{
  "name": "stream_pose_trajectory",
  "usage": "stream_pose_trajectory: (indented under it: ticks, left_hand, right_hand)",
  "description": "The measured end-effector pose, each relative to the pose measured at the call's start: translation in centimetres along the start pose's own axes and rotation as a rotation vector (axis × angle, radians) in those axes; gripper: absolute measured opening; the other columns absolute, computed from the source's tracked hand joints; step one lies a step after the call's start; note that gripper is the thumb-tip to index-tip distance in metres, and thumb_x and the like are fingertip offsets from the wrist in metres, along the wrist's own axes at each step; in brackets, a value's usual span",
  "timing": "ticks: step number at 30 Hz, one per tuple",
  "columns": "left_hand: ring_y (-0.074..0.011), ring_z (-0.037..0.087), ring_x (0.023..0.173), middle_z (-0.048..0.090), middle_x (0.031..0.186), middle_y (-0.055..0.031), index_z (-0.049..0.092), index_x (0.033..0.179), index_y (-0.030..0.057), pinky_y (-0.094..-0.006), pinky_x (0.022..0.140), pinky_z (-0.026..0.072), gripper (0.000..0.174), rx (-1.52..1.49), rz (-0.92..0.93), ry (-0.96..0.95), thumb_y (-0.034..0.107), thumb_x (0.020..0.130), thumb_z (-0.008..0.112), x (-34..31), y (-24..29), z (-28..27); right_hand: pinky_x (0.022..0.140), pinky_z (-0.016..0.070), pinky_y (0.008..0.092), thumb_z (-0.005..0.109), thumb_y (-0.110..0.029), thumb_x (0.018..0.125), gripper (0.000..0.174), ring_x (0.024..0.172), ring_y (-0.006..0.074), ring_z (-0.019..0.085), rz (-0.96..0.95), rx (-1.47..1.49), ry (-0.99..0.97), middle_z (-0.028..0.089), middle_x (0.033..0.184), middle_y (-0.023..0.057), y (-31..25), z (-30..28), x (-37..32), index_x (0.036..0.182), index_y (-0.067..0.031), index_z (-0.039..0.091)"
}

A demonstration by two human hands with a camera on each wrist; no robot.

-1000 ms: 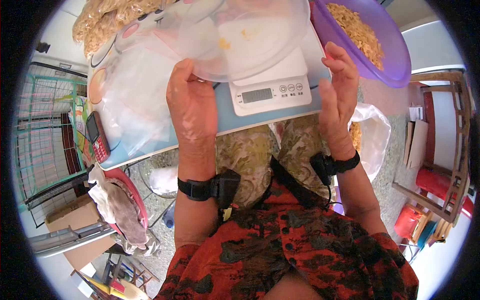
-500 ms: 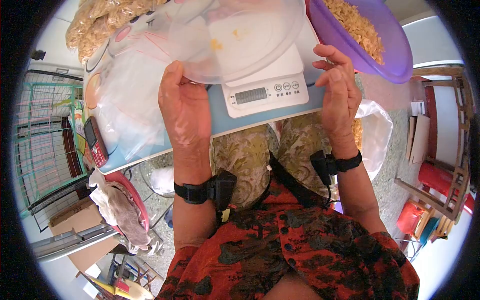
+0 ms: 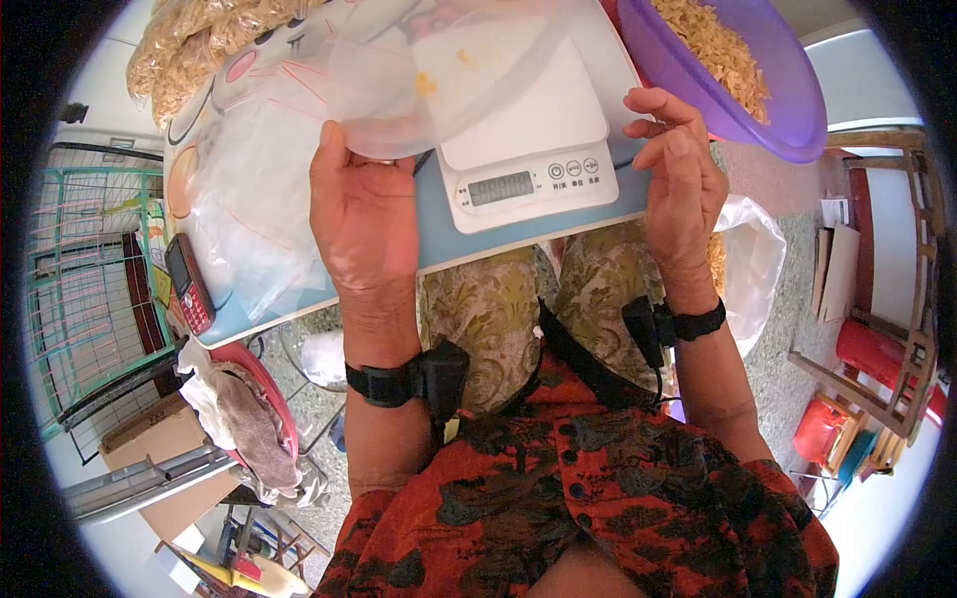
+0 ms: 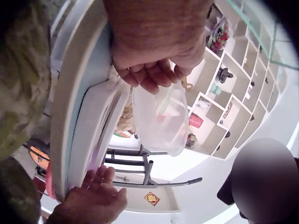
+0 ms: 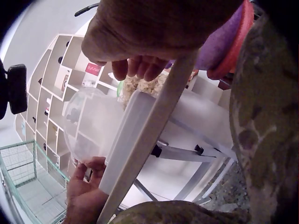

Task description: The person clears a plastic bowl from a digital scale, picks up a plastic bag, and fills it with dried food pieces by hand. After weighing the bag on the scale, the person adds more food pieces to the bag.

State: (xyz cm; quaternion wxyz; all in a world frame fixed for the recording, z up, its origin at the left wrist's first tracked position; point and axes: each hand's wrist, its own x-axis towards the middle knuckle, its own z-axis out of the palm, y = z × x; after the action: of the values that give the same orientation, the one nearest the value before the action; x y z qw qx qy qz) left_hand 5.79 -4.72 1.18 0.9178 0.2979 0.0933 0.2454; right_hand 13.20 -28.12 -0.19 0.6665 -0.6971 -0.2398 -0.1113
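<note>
My left hand [image 3: 367, 214] grips the rim of a translucent plastic bowl [image 3: 374, 85], thumb and fingers at its near left edge. The bowl is tilted up on its side above the white kitchen scale [image 3: 533, 189], as the left wrist view shows with the bowl [image 4: 161, 123] raised off the platform. A few yellow crumbs [image 3: 426, 84] cling inside it. My right hand [image 3: 686, 194] is held beside the scale's right side, fingers loosely bent with nothing in them. The digits on the scale's display are too faint to read.
A purple basin [image 3: 802, 125] of dried yellowish flakes [image 3: 713, 45] stands at the far right. Clear plastic bags [image 3: 249, 189] and a red mobile phone [image 3: 189, 284] lie on the table's left. Filled bags [image 3: 189, 60] are behind them; a white sack [image 3: 755, 269] stands right, below table height.
The bowl has tilted and shifted left, uncovering more of the scale's platform. My left hand has moved slightly left with it. My right hand's fingers have curled inward a little.
</note>
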Motion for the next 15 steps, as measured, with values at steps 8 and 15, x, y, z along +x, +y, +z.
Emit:
stream_pose_trajectory:
  ticks: [8, 15]
  left_hand:
    - [-0.0237, 0.061, 0.096, 0.068, 0.104, -0.0092, 0.066, 0.103, 0.0082, -0.0442, 0.093, 0.0408, 0.027, -0.281, -0.132, -0.082, 0.030, 0.097, 0.051, 0.2, 0.4, -0.6]
    - [-0.0268, 0.057, 0.113, 0.060, 0.126, -0.0095, 0.056, 0.124, 0.0088, -0.0454, 0.092, 0.0445, 0.035, -0.153, -0.108, -0.022, 0.032, 0.099, 0.048, -0.3, 0.2, -0.6]
  right_hand:
    - [0.085, 0.0471, 0.0325, 0.050, -0.018, 0.095, 0.030, 0.093, 0.0187, 0.058, 0.002, -0.007, -0.001, 0.061, 0.117, 0.0143, 0.2, -0.1, 0.0, 0.074, -0.0005, 0.061]
    - [0.085, 0.0474, 0.0325, 0.050, -0.016, 0.095, 0.027, 0.094, 0.0182, 0.057, 0.012, 0.031, 0.006, 0.060, 0.118, 0.0143, 0.0, 0.1, -0.1, 0.077, -0.0005, 0.061]
